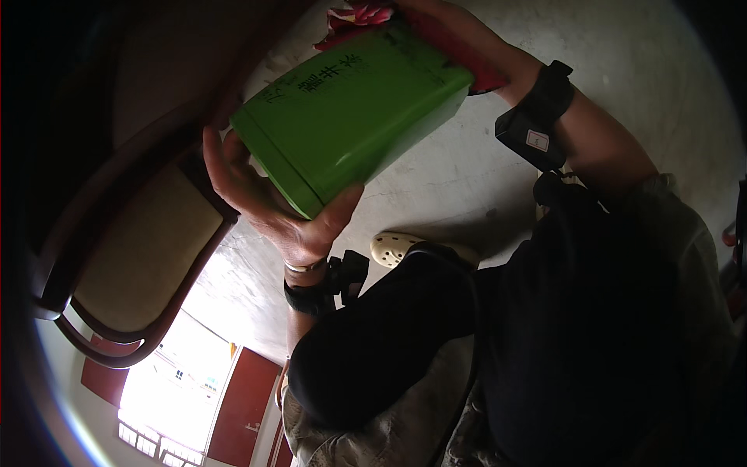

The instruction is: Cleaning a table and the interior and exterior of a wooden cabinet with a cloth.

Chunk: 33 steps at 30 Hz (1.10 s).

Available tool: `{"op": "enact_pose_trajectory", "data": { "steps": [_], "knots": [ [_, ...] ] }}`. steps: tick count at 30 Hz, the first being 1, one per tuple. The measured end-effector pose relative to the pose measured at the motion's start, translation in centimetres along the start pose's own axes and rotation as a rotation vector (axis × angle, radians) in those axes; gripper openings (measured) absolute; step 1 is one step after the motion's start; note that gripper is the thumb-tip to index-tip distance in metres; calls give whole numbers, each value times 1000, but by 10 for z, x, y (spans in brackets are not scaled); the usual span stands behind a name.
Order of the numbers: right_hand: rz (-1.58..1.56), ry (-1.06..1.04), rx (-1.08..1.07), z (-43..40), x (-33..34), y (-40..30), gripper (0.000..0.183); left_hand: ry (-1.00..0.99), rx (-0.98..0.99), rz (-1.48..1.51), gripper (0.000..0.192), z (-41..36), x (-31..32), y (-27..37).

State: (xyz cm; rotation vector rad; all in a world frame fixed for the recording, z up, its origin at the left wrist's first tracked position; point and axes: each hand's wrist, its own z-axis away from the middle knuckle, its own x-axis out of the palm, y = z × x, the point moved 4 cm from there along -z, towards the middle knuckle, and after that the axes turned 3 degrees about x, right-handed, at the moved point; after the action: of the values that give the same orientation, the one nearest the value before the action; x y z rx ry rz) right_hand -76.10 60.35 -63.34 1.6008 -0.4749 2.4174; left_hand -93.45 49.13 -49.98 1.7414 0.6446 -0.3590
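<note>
A green rectangular box (350, 117), apparently a tea canister, is held up tilted before me and bears dark writing. My left hand (286, 216) grips its lower left end, the thumb along the near edge and the fingers behind the end. A red cloth with a pink and white floral pattern (362, 16) lies against the far upper end and right side of the box. My right hand (429, 7) is at the top edge of the view by this cloth, mostly cut off, so its fingers and their hold are hidden. Both wrists wear black straps with small devices.
At the left stands a dark wooden chair with a beige padded part (152, 251). Below the box are a grey concrete floor (443, 169) and a cream perforated clog (394, 248). My dark-clothed legs fill the lower middle. A red door (242, 405) stands beside a bright opening at lower left.
</note>
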Motion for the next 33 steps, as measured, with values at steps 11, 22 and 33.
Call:
{"op": "enact_pose_trajectory", "data": {
  "steps": [11,22,33],
  "knots": [
    [132,0,-100,16,-13,19,38,73,-240,190,116,4,-2,-9],
    [442,-73,-129,44,-51,52,21,-417,173,-19,129,-6,14,23],
    [-71,-78,80,42,-41,72,40,-110,-242,249,103,-3,9,17]
  ]
}}
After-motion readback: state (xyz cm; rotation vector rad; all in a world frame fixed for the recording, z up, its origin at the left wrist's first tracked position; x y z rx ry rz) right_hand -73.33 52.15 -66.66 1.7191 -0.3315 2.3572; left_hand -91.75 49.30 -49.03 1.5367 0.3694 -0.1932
